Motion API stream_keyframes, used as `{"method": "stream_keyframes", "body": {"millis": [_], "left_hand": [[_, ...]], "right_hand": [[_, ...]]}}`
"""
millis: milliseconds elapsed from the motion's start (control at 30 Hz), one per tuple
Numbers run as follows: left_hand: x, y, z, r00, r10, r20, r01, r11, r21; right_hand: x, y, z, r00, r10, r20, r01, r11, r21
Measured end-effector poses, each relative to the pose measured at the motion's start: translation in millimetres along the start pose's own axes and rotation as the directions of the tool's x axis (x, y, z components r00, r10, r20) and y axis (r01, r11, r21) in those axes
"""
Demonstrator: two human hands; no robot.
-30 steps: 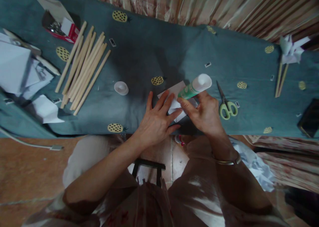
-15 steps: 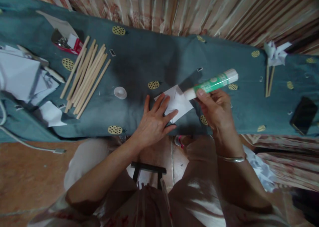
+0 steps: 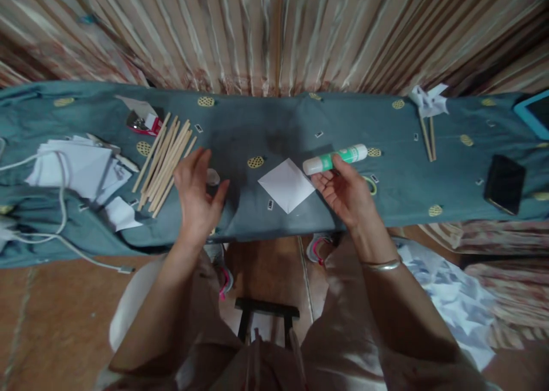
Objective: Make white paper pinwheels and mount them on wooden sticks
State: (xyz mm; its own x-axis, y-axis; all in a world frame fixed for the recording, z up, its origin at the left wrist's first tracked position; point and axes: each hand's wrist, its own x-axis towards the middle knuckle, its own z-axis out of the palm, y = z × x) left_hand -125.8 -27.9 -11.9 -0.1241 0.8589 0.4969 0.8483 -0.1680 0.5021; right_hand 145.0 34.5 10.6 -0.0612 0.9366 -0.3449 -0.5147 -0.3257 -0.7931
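Note:
My right hand (image 3: 345,188) holds a green-and-white glue stick (image 3: 335,159) between thumb and fingers, its white end pointing left. Just left of that end, a folded white paper square (image 3: 287,186) lies flat on the cloth, a corner toward me. My left hand (image 3: 198,194) is open, thumb and fingers spread around the small round white cap (image 3: 213,177); whether it touches the cap I cannot tell. Behind the left fingers lie several thin wooden sticks (image 3: 165,162).
A teal cloth (image 3: 240,219) covers the long table. White paper sheets (image 3: 75,165) and a white cable (image 3: 62,208) lie left, near a red box (image 3: 146,125) of metal bits. To the right are a tape roll (image 3: 372,186), paper pinwheels on sticks (image 3: 429,102) and a black phone-like object (image 3: 506,184).
My left hand has let go of the paper and moved left to the cap. My right hand has lifted the glue stick off the paper's edge. The view has tilted up.

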Motion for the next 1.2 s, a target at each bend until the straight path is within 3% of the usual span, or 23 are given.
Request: {"method": "stream_keyframes", "body": {"millis": [100, 200, 333, 400, 500, 600, 667, 800, 1200], "left_hand": [[-0.8, -14.5, 0.1, 0.985, -0.166, 0.051, 0.166, 0.986, 0.002], [-0.9, -21.3, 2.9, 0.965, -0.242, 0.102, 0.246, 0.969, -0.029], [0.4, -12.7, 3.0, 0.943, -0.329, 0.047, 0.332, 0.933, -0.138], [-3.5, 1.1, 5.3, 0.918, -0.392, 0.053, 0.390, 0.876, -0.285], [-19.3, 29.3, 14.3, 0.870, -0.472, 0.141, 0.458, 0.669, -0.586], [-38.5, 55.8, 22.6, 0.829, -0.454, 0.326, 0.546, 0.532, -0.647], [-46.4, 67.9, 23.2, 0.806, -0.429, 0.409, 0.590, 0.520, -0.618], [-47.3, 78.5, 14.6, 0.820, -0.399, 0.411, 0.572, 0.597, -0.562], [-35.0, 66.7, 7.3, 0.872, -0.280, 0.401, 0.488, 0.562, -0.668]], "right_hand": [[-1.8, -1.6, -0.1, 1.000, 0.015, 0.017, -0.015, 1.000, 0.003], [-3.7, -2.7, 1.7, 0.998, 0.051, 0.037, -0.052, 0.999, 0.007], [-7.4, -0.3, 5.9, 0.995, 0.080, 0.063, -0.079, 0.997, -0.019], [-9.4, 2.4, 8.3, 0.995, 0.072, 0.074, -0.071, 0.997, -0.024], [-12.6, 6.8, 12.5, 0.995, 0.055, 0.084, -0.052, 0.998, -0.036], [-17.4, 10.8, 18.4, 0.989, 0.088, 0.121, -0.085, 0.996, -0.022], [-21.1, 13.5, 23.3, 0.977, 0.140, 0.159, -0.141, 0.990, -0.007], [-26.6, 18.0, 31.7, 0.963, 0.192, 0.190, -0.191, 0.981, -0.022], [-38.8, 22.9, 37.1, 0.956, 0.169, 0.239, -0.161, 0.985, -0.054]]}}
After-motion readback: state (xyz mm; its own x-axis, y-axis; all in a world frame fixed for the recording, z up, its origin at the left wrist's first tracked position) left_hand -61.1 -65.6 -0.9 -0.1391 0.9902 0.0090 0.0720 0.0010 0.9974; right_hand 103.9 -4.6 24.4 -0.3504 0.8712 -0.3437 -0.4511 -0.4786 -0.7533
